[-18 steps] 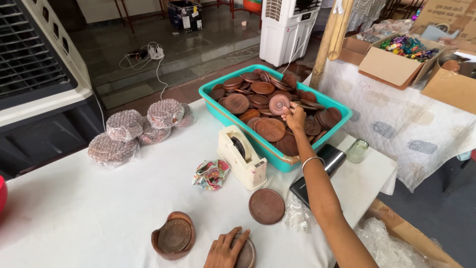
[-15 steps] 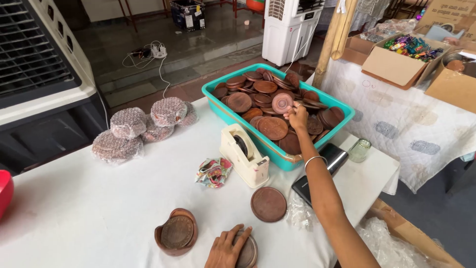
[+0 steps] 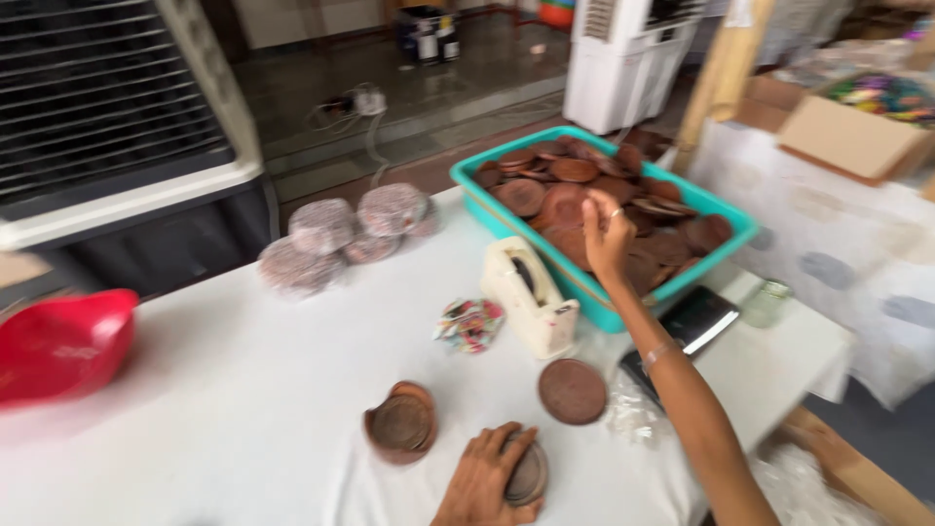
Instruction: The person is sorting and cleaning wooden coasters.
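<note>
My right hand (image 3: 606, 237) reaches over the near side of a teal tub (image 3: 489, 210) filled with several brown round discs (image 3: 584, 195), its fingers closed on one disc. My left hand (image 3: 484, 479) rests flat on a small stack of discs (image 3: 529, 475) at the near edge of the white table (image 3: 243, 409). Another short stack of discs (image 3: 400, 424) sits left of that hand, and a single flat disc (image 3: 572, 391) lies to its right.
A cream tape dispenser (image 3: 532, 298) stands by the tub, with a small colourful packet (image 3: 468, 324) next to it. Wrapped disc bundles (image 3: 343, 234) sit at the table's far side. A red bowl (image 3: 60, 343), dark phone (image 3: 693, 321) and small glass jar (image 3: 765, 303) are nearby.
The view has swung right and blurred. My right hand has come back from the middle of the tub toward its near side. My left hand stays on its stack.
</note>
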